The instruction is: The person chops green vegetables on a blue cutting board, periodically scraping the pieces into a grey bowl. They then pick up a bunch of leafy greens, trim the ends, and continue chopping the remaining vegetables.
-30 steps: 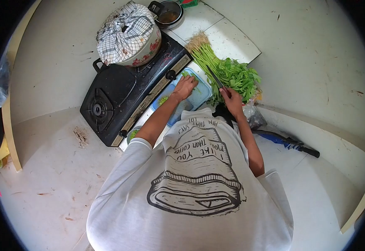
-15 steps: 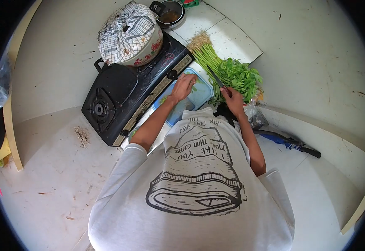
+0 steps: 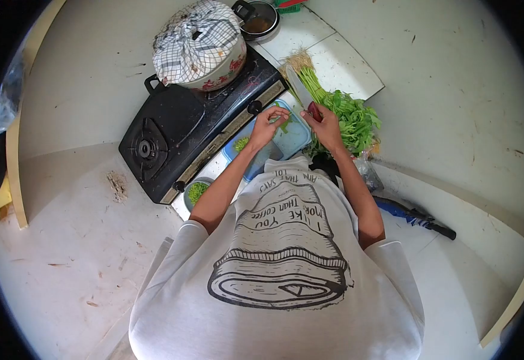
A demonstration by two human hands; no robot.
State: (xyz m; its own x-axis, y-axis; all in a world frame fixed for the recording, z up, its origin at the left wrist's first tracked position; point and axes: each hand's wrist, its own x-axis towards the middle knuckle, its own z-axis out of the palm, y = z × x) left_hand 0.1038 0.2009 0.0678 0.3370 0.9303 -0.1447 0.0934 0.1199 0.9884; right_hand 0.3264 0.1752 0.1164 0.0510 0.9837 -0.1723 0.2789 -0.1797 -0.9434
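Observation:
My right hand (image 3: 325,127) is closed around the dark red handle of a knife (image 3: 298,87). The blade is turned broad side up and points away, over the stems of a leafy green bunch (image 3: 349,117) that has its roots on. My left hand (image 3: 268,125) has its fingers curled together over a blue cutting board (image 3: 301,137), with a piece of green stem (image 3: 284,125) at the fingertips. Chopped greens (image 3: 241,144) lie on the board beside my left wrist. Nearer my left elbow is a bowl of chopped greens (image 3: 197,191).
A black two-burner stove (image 3: 172,120) stands to the left of the board, carrying a large flowered pot (image 3: 220,73) under a checked cloth (image 3: 196,42). Behind it sits a small dark pan (image 3: 258,23). A clear plastic bag (image 3: 368,174) and a blue-black item (image 3: 415,215) lie to the right.
The knife has turned from edge-on to showing its broad blade, with its handle now visible. My left hand has shifted slightly, and the bowl of greens has come into clearer view.

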